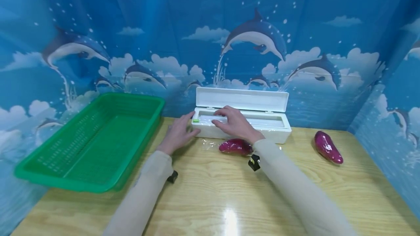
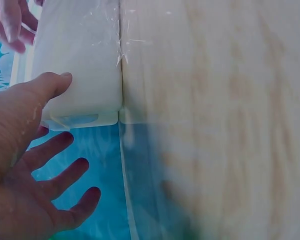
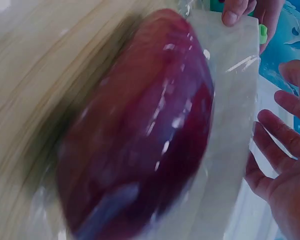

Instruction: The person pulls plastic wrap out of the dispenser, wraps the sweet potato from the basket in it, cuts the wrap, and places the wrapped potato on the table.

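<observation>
A white cling film box (image 1: 275,137) stands against the backdrop with its lid (image 1: 242,99) raised, a roll inside and a small green piece (image 1: 195,120) at its left end. My left hand (image 1: 178,134) is at that end, thumb on the front face (image 2: 80,82) and the other fingers spread beside the end. Above the box's opening is my right hand (image 1: 234,123), fingers loosely bent and holding nothing. A glossy purple vegetable, eggplant-like in shape (image 1: 235,146), lies in front of the box on clear film (image 1: 210,144); in the right wrist view, film overlaps the vegetable (image 3: 140,130).
At the left stands a large green plastic basket (image 1: 157,110) with slotted walls. A second purple vegetable (image 1: 328,147) rests on the wooden table (image 1: 203,199) at the right. A blue dolphin-print backdrop (image 1: 183,17) encloses the table's back and sides.
</observation>
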Demonstrator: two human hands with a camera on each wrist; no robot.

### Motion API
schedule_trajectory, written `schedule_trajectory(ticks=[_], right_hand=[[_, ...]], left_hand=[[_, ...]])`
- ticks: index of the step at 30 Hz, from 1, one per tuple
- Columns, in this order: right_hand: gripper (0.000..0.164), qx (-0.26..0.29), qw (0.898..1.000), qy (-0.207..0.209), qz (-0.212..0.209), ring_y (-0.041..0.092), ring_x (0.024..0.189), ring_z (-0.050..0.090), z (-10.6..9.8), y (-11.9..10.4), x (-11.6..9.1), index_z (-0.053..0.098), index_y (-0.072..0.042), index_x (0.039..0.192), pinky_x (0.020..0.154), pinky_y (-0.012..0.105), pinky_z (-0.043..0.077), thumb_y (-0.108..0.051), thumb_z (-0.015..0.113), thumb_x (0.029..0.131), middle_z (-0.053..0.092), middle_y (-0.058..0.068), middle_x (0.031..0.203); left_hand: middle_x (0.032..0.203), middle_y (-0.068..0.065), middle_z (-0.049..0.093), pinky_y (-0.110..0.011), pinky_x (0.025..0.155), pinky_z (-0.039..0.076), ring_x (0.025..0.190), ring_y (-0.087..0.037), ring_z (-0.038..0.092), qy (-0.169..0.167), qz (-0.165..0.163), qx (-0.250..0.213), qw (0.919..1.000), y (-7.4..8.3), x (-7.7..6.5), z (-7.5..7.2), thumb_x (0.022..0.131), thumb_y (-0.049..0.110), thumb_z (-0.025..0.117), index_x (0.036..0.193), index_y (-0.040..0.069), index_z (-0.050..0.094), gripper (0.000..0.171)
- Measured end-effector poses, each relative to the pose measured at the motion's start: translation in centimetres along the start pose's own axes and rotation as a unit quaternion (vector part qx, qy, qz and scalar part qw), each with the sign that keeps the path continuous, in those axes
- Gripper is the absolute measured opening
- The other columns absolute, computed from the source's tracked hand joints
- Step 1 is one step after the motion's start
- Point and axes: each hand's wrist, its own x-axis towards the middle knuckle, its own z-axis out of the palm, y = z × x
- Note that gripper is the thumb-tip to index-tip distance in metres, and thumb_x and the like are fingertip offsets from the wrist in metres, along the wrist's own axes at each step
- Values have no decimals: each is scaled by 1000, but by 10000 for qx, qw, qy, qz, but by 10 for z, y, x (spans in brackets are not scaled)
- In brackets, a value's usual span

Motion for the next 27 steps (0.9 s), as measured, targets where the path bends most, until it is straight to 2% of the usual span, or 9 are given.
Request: schedule_trajectory(ticks=[5, 12, 17, 22, 27], right_hand=[[34, 74, 10000, -38, -55, 27, 105, 67, 11, -4, 13, 72, -7, 120, 95, 42, 57, -31, 71, 96, 72, 12, 113], [34, 236, 9995, -200, 18, 26, 102, 67, 21, -11, 23, 72, -9, 121, 91, 40, 57, -32, 70, 97, 71, 13, 116], [35, 162, 9993, -279, 163, 25, 102, 67, 26, -12, 27, 72, -12, 123, 91, 39, 57, -35, 69, 97, 71, 12, 117], [39, 193, 9983, -382, 388, 24, 104, 65, 27, -16, 31, 73, -16, 125, 90, 40, 56, -41, 70, 95, 71, 10, 119], [35, 215, 9975, -380, 551, 24, 102, 65, 29, -18, 33, 76, -20, 121, 86, 39, 55, -42, 72, 93, 73, 9, 117]], left_hand=[[160, -17, 42, -60, 119, 36, 146, -40, 43, -67, -2, 82, 9999, 2, -1, -1, 95, 38, 71, 160, 11, 31, 81], [155, -17, 49, -57, 113, 44, 140, -39, 49, -124, -184, 63, 9997, 3, 2, -4, 93, 46, 72, 160, 12, 32, 85], [153, -15, 52, -54, 113, 45, 140, -35, 51, -11, -158, 39, 9999, 3, 5, -2, 94, 43, 72, 158, 12, 35, 80], [149, -16, 56, -55, 112, 46, 138, -37, 53, 111, -76, 135, 9998, 1, 5, 1, 94, 41, 73, 157, 11, 37, 78], [146, -15, 59, -55, 110, 48, 135, -36, 56, 213, -20, 218, 9995, 0, 4, 3, 94, 40, 74, 156, 11, 40, 76]])
